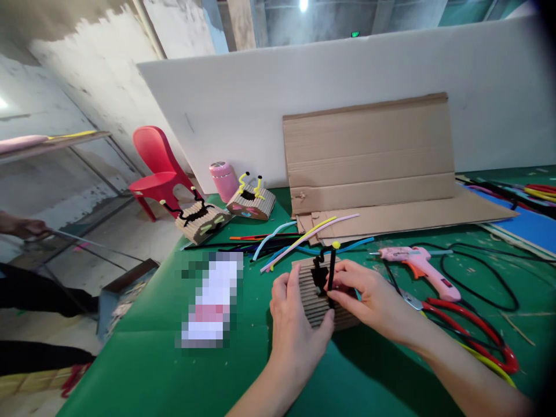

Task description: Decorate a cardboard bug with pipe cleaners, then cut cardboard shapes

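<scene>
On the green table a corrugated cardboard house-like piece [306, 288] with a dark hole in its top sits between my hands. My left hand [294, 321] is wrapped round its near left side and steadies it. Between thumb and fingers, my right hand [365, 289] pinches a black pipe cleaner [332, 267] with a yellow tip, upright beside the hole. A curled black pipe cleaner [317, 263] stands at the hole's far edge. Whether the pinched one touches the cardboard is hidden by my fingers.
A pink glue gun [428, 266] and red-handled scissors [471, 324] lie to the right. Loose pipe cleaners [304, 240] lie behind. Two similar cardboard pieces [203, 223] stand back left near a pink cup [225, 182]. A cardboard sheet [369, 156] leans upright. At left, a person's hand [26, 225] holds a dustpan handle.
</scene>
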Motion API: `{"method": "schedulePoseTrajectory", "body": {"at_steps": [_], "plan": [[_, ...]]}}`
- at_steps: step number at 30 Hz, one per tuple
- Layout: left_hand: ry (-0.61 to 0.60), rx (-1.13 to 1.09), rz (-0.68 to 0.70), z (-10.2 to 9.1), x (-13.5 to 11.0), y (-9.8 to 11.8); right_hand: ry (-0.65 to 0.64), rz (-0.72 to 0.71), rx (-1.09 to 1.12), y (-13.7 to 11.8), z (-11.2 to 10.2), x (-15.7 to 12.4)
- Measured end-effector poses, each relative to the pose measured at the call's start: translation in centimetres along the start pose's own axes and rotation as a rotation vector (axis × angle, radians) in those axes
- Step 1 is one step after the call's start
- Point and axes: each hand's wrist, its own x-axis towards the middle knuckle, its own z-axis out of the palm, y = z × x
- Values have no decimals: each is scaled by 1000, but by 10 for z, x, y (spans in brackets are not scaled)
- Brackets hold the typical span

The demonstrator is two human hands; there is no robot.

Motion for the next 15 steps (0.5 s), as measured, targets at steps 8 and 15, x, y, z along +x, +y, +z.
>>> {"method": "schedulePoseTrajectory", "body": {"at_steps": [8, 15], "plan": [[-1, 2, 14, 1, -1, -1, -11, -2, -51, 3, 0, 1], [4, 3, 23, 1, -1, -2, -8, -9, -53, 5, 2, 3]]}}
